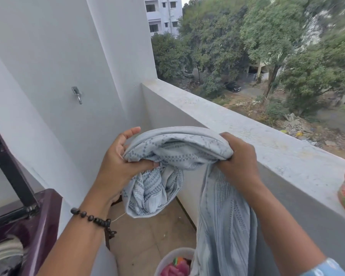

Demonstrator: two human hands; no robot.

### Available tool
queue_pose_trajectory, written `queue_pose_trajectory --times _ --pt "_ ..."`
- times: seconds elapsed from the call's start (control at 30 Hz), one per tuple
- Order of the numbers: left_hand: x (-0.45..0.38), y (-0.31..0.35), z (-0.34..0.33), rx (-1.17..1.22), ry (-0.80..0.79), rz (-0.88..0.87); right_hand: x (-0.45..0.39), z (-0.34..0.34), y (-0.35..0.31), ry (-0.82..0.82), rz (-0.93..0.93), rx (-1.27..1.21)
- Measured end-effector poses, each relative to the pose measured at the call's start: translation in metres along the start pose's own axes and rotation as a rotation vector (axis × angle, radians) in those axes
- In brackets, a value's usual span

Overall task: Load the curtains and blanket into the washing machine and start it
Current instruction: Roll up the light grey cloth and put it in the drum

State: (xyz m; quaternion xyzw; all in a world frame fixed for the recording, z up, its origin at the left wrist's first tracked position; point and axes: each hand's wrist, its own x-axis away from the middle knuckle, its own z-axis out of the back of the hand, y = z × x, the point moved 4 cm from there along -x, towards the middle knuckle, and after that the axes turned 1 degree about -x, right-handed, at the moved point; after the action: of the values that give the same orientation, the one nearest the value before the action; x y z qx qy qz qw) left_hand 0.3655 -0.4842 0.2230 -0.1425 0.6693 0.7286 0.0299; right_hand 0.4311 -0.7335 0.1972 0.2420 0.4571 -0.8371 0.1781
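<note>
Head view: your left hand (pixel 118 166) and right hand (pixel 240 158) both clamp fingers on the pale blue curtain (pixel 179 154), bunched mid-frame, its tail hanging toward the basket (pixel 167 259); washing machine (pixel 42 222) sits open lower left.

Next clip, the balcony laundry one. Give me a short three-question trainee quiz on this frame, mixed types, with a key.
1. True or false: both hands grip the curtain.
2. Which wrist wears the bracelet? A) left B) right
3. Fill in: the washer lid is ____.

Key: 1 true: left hand and right hand each clutch the cloth. 2 A. 3 open.
</note>
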Motion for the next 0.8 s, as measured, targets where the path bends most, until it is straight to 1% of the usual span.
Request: queue_pose_trajectory --times 0.03,0.07,0.1,0.13,0.2,0.27,0.33,0.4,0.47,0.5,0.6,0.67,0.8 --pt "0.001 -0.001 0.000 0.011 0.007 0.003 -0.001 0.004 -0.004 0.087 0.027 0.062" --pt "0.002 -0.002 -0.001 0.034 0.027 0.003 0.000 0.005 -0.008 0.132 0.034 0.112" --pt "0.004 -0.001 -0.002 0.063 0.062 -0.003 0.002 0.001 -0.010 0.131 0.030 0.148" --pt "0.004 0.000 -0.003 0.093 0.105 -0.013 0.008 -0.008 -0.013 0.095 0.026 0.155" --pt "0.004 0.002 -0.005 0.152 0.185 -0.048 0.025 -0.028 -0.022 -0.035 0.043 0.067" --pt "0.004 0.004 -0.006 0.215 0.243 -0.075 0.040 -0.043 -0.029 -0.194 0.054 -0.107" --pt "0.005 0.004 -0.006 0.272 0.286 -0.088 0.049 -0.047 -0.031 -0.379 0.004 -0.358" --pt "0.007 0.002 -0.006 0.338 0.322 -0.090 0.050 -0.041 -0.030 -0.566 -0.097 -0.651" --pt "0.008 0.000 -0.008 0.418 0.356 -0.085 0.048 -0.036 -0.029 -0.663 -0.160 -0.847" --pt "0.006 -0.001 -0.009 0.461 0.375 -0.078 0.048 -0.036 -0.029 -0.677 -0.154 -0.865" --pt "0.003 -0.005 -0.014 0.581 0.450 -0.055 0.049 -0.044 -0.028 -0.626 -0.177 -0.847" --pt "0.002 -0.008 -0.020 0.632 0.491 -0.068 0.049 -0.051 -0.029 -0.534 -0.248 -0.885" --pt "0.009 -0.020 -0.037 0.599 0.490 -0.100 0.047 -0.057 -0.023 -0.318 -0.352 -1.000"
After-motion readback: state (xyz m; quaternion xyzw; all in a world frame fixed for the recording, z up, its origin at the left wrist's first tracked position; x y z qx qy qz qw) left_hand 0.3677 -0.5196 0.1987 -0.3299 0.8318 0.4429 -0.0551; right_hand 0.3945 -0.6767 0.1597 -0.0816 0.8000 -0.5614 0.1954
